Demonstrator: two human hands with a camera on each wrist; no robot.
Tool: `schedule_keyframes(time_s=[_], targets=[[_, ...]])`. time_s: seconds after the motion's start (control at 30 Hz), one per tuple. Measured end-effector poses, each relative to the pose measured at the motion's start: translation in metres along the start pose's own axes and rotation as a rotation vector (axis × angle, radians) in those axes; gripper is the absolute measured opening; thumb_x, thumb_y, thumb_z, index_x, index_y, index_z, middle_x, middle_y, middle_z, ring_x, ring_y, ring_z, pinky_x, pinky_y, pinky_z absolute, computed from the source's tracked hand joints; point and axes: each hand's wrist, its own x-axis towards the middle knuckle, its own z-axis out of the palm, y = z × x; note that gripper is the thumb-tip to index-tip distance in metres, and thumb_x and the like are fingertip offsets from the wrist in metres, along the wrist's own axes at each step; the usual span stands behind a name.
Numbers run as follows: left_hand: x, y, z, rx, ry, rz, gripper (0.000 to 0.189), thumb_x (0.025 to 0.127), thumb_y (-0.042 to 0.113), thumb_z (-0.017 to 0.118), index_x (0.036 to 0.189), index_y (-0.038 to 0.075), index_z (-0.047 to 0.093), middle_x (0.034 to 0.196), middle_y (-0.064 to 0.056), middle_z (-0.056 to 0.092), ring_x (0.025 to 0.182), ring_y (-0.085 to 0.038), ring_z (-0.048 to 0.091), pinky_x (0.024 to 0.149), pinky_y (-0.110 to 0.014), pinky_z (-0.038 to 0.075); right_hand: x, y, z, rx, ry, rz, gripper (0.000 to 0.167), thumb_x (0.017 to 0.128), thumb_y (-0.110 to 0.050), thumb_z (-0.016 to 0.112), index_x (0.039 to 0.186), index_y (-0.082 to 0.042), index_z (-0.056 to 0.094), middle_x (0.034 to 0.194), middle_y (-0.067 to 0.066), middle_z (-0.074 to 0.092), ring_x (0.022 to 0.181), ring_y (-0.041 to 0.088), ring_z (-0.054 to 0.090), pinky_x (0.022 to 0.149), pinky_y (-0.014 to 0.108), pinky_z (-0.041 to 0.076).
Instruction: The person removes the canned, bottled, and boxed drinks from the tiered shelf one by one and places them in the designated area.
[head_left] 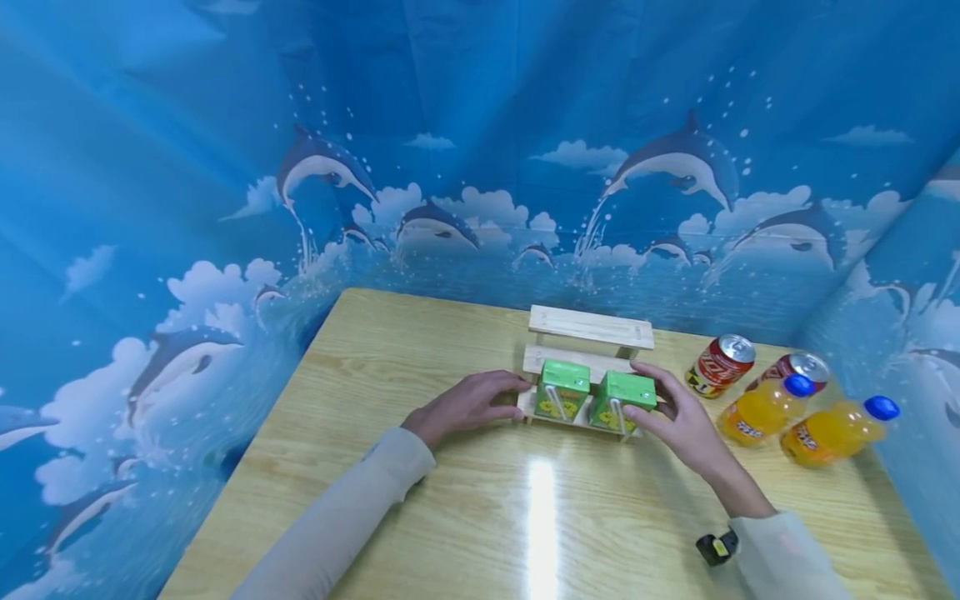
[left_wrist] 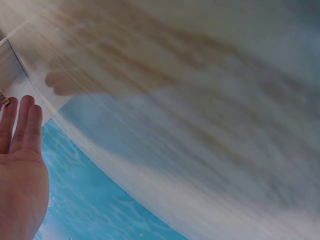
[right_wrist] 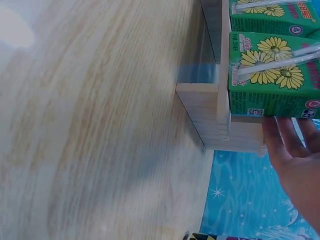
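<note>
Two green drink cartons with yellow flowers and attached straws stand side by side on the lowest step of a small wooden stepped rack [head_left: 577,361]. My right hand [head_left: 693,433] holds the right drink carton [head_left: 626,392], thumb at its front and fingers along its right side and back. In the right wrist view the fingertips [right_wrist: 285,132] meet the side of that carton [right_wrist: 275,75]. My left hand [head_left: 468,406] is at the rack's left end, near the left drink carton [head_left: 562,387]. The left wrist view shows its fingers [left_wrist: 32,125] fairly straight, one against a bit of wood.
Right of the rack stand two red drink cans, one [head_left: 720,367] nearer the rack. In front of them are two orange drink bottles, one [head_left: 761,408] beside the other [head_left: 832,433]. A dolphin-print backdrop [head_left: 480,167] rises behind the wooden table [head_left: 420,533].
</note>
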Motion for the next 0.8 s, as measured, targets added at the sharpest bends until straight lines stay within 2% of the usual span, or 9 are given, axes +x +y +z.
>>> schedule_keyframes(time_s=[0.2, 0.5, 0.8], targets=[[0.0001, 0.0009, -0.0003, 0.003, -0.001, -0.002, 0.058, 0.107, 0.041, 0.070, 0.159, 0.021, 0.057, 0.163, 0.001, 0.057, 0.153, -0.019, 0.052, 0.127, -0.039, 0.047, -0.0001, 0.0011, 0.0024, -0.033, 0.014, 0.026, 0.064, 0.107, -0.023, 0.073, 0.164, -0.015, 0.046, 0.169, 0.019, 0.043, 0.127, -0.011, 0.052, 0.103, 0.000, 0.044], [0.0010, -0.0007, 0.0003, 0.040, 0.003, 0.015, 0.057, 0.107, 0.041, 0.070, 0.158, 0.017, 0.058, 0.162, -0.002, 0.059, 0.151, -0.021, 0.054, 0.127, -0.039, 0.047, 0.0012, 0.0028, 0.0050, -0.040, 0.047, 0.014, 0.057, 0.106, -0.020, 0.075, 0.157, -0.007, 0.052, 0.146, 0.020, 0.062, 0.114, -0.005, 0.062, 0.098, 0.006, 0.052], [0.0006, -0.0014, 0.0006, 0.028, -0.001, 0.011, 0.058, 0.107, 0.043, 0.069, 0.159, 0.019, 0.057, 0.163, -0.001, 0.057, 0.152, -0.020, 0.054, 0.127, -0.039, 0.046, 0.0009, -0.0003, 0.0033, -0.043, 0.051, 0.027, 0.051, 0.106, -0.022, 0.075, 0.149, -0.005, 0.055, 0.143, 0.016, 0.063, 0.113, -0.002, 0.063, 0.097, 0.007, 0.053]])
